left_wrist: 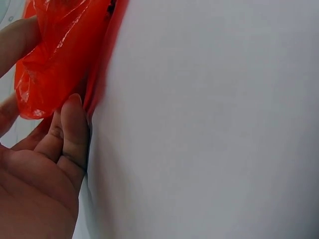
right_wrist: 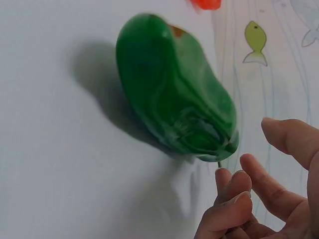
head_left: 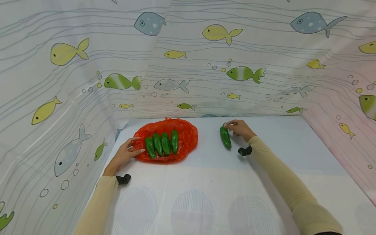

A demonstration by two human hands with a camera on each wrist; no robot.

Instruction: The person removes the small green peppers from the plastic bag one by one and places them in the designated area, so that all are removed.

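Several green peppers [head_left: 165,143] lie side by side on a crinkled red plastic bag [head_left: 188,143], spread out in a rounded shape at the back left of the table. At the bag's left edge is my left hand [head_left: 124,152], thumb and fingers spread apart, fingertips touching the plastic. The left wrist view shows a fold of the red plastic [left_wrist: 60,59] between those fingers. Farther right, my right hand [head_left: 239,129] pinches a single green pepper [head_left: 225,137] by its thin stem. In the right wrist view that pepper [right_wrist: 169,89] points away from the fingertips, its other fingers extended.
A white table [head_left: 205,176] with pale round prints stretches in front of both hands. Fish-patterned curtains [head_left: 191,68] hang behind it and along both sides. A small black device is strapped at each wrist.
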